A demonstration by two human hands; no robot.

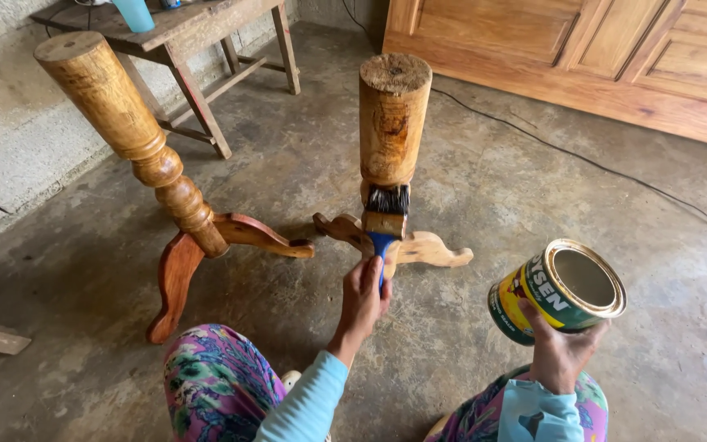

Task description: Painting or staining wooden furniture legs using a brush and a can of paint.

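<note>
Paintbrush (385, 219), bristles on the lower trunk of the pale pedestal leg (393, 123), stood on the concrete floor (493, 188). Left hand (362, 299) wrapped its blue handle; right hand (562, 352) gripped an open can (558, 288). Neighbouring pedestal (153, 155) looked darker, glossier, apparently coated; the pale one apparently mostly uncoated.

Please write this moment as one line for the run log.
left hand: holds brush against pale pedestal | right hand: holds open tin | darker pedestal: untouched
</note>
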